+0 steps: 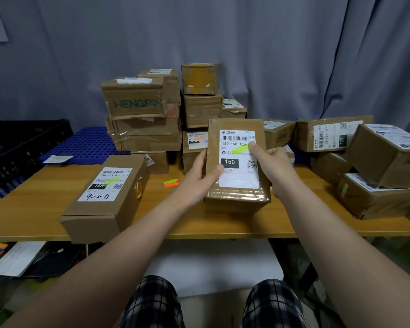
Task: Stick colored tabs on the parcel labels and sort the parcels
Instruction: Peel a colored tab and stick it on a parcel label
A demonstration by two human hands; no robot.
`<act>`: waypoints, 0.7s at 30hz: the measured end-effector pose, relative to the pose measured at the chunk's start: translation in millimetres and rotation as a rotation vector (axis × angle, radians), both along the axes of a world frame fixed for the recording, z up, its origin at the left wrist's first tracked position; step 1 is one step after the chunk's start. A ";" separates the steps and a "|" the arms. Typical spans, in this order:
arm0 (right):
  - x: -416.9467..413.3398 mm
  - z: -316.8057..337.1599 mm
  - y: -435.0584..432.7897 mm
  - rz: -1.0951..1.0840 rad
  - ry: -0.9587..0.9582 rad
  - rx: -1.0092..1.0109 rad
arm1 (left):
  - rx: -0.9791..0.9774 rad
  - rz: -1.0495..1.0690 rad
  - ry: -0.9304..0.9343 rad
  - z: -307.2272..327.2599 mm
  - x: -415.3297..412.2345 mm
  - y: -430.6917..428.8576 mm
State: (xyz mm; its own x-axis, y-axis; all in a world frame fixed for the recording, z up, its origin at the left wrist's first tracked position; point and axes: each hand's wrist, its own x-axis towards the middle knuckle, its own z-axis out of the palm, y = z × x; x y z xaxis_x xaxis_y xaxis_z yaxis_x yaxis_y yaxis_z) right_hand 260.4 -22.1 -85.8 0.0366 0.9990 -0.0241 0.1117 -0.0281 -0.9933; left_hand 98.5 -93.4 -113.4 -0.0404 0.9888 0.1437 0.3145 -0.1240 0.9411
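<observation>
A brown parcel (237,195) with a white label marked 150 stands tilted on the wooden table (199,223) in front of me. My left hand (202,171) grips its left edge, thumb on the label. My right hand (270,162) holds the right edge, and its thumb presses a yellow-green tab (240,149) onto the label. Loose green and orange tabs (171,183) lie on the table left of my left hand. Another parcel (104,200), label marked 15H with a yellow-green tab, lies at the front left.
Stacked brown parcels (142,114) fill the back middle, and more parcels (376,166) pile up at the right. A blue perforated tray (88,145) and black crates (17,147) stand at the left. Papers and coloured tabs (14,256) lie below the table's left edge.
</observation>
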 end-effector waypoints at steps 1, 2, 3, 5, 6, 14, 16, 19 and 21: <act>4.2 0.7 -3.4 0.011 0.002 0.001 | -0.014 -0.034 0.010 0.4 2.6 -0.7; 8.6 3.2 -6.8 0.007 0.005 0.018 | -0.015 -0.053 0.045 2.6 5.7 -1.0; 13.0 7.0 -8.6 -0.005 0.011 0.045 | -0.004 -0.054 0.090 6.6 8.9 -1.3; 20.4 18.9 -10.2 -0.013 0.064 0.112 | 0.057 -0.003 0.124 20.5 13.8 0.8; 23.3 26.0 -10.2 0.023 0.114 0.148 | 0.098 0.036 0.107 28.8 14.5 4.0; 2.6 42.6 9.9 0.486 0.084 0.290 | 0.306 0.222 0.017 80.2 -13.2 31.3; -7.3 50.7 16.2 0.398 0.134 0.392 | 0.355 0.184 0.127 88.0 -24.2 35.9; -21.8 76.5 28.6 0.366 0.190 0.515 | 0.496 0.207 0.253 113.8 -41.0 45.8; -37.8 99.6 40.3 0.376 0.158 0.567 | 0.573 0.243 0.290 137.4 -55.5 56.4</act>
